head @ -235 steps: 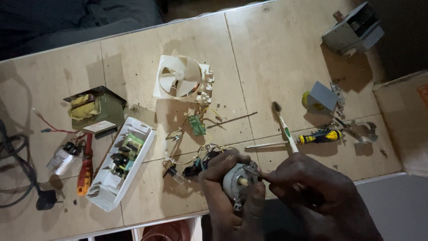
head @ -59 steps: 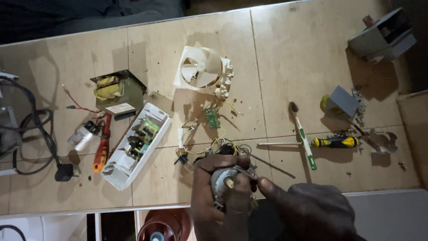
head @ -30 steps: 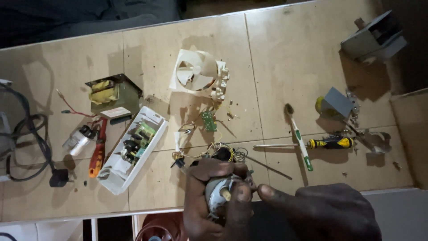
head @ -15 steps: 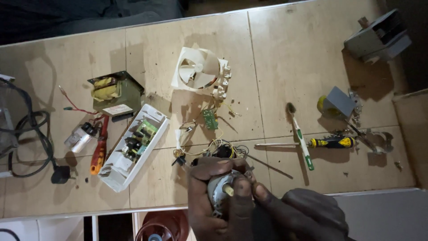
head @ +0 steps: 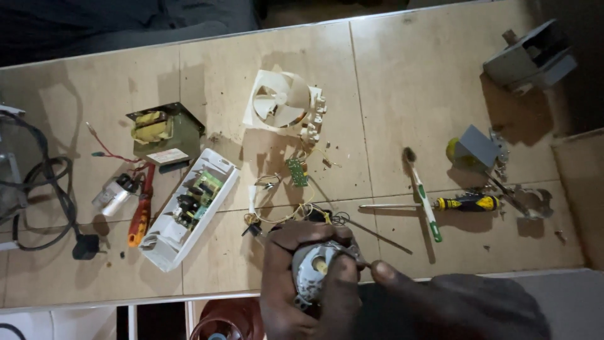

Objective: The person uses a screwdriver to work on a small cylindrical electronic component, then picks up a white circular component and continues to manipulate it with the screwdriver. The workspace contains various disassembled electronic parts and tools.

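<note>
At the bench's [head: 390, 82] near edge, the left hand [head: 283, 283] clamps a small round motor [head: 313, 272] face-up so the right hand's [head: 440, 302] pinched fingers reach its hub.

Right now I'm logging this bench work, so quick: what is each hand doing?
Left hand: closed around a small round metal motor.
Right hand: fingertips at the motor's edge; whether it grips anything cannot be told.
</note>
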